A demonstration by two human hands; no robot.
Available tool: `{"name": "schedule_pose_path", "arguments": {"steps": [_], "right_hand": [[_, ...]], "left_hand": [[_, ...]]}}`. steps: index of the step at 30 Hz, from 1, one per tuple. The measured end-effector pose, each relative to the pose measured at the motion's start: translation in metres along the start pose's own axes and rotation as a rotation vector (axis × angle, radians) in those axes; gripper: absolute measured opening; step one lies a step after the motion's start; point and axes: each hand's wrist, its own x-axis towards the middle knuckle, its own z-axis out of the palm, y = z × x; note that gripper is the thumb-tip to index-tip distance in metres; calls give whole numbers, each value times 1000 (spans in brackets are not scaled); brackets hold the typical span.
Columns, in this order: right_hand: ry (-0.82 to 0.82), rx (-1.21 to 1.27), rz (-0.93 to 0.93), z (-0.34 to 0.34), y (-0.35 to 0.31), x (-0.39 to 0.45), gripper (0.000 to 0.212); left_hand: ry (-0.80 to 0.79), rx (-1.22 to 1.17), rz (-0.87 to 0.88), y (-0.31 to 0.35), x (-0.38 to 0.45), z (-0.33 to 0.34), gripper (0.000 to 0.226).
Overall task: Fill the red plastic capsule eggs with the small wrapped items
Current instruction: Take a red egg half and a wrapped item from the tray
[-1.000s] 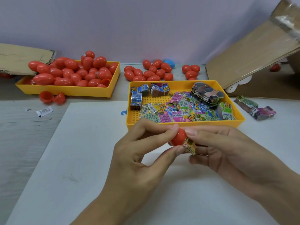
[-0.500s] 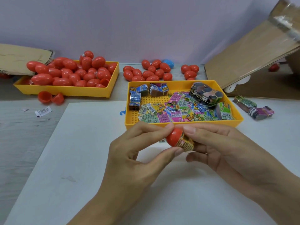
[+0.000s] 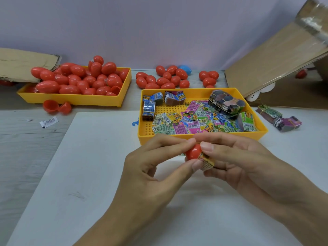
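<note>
Just in front of the near yellow tray, above the white sheet on the tabletop, both hands hold one red egg half. The left hand pinches the half between thumb and fingertips, while the right hand pinches a small wrapped item and presses it at the half's open side. The item looks only partly in, its yellow printed edge sticking out, so I judge this egg not yet filled or closed.

Many whole eggs are heaped in the far tray, and more sit loose behind the near tray; whether those are filled cannot be told. Two open halves lie by the far tray, and plenty of wrapped items are left, so much work seems to remain.

The held half is smooth, glossy red plastic, largely covered by fingers.
</note>
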Motion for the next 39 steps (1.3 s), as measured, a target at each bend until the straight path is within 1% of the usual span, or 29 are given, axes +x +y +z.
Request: {"name": "schedule_pose_path", "arguments": {"steps": [3,7,14,16,19,21,22,23,25,28,29,30,32,33,34,36,38,39], "right_hand": [[-18,3,24,0,-1,0,44],[-53,-59,43,-2,-2,-2,31],[-43,-11,22,-2,0,0,34],[23,-77,-66,-2,2,-1,35],[154,-323,-363,0,10,-3,43],[123,-475,-537,6,16,-5,48],[96,-526,-585,6,19,-6,50],[70,-548,-601,6,20,-6,51],[45,-512,-571,6,19,-6,48],[120,-408,-441,4,14,-4,37],[137,-400,-388,5,11,-2,29],[127,-383,-327,7,8,-2,27],[71,-340,-221,10,5,-2,39],[48,-329,-201,10,4,-3,43],[36,-326,-209,10,3,-4,41],[20,-327,-261,10,4,-5,29],[21,-317,-308,7,5,-5,20],[26,-321,-332,6,6,-5,21]], "left_hand": [[30,-22,17,-2,0,0,36],[10,-54,-7,-4,-1,-1,35],[-35,-106,-89,-1,-1,0,36],[-21,-145,-148,3,-2,1,33],[13,-262,-359,6,-1,1,36],[-25,-312,-456,7,2,0,41],[-31,-312,-463,7,2,0,36],[-16,-307,-449,7,4,0,26],[22,-302,-383,7,4,-2,10],[38,-306,-296,5,3,-4,26],[45,-305,-277,6,4,-4,28],[47,-305,-255,6,4,-4,29],[38,-299,-227,6,4,-2,36],[34,-298,-221,7,3,-2,41],[29,-301,-214,7,3,-1,46],[16,-304,-205,5,1,-2,55],[9,-320,-233,5,0,-3,53],[14,-323,-268,6,1,-4,48]]}}
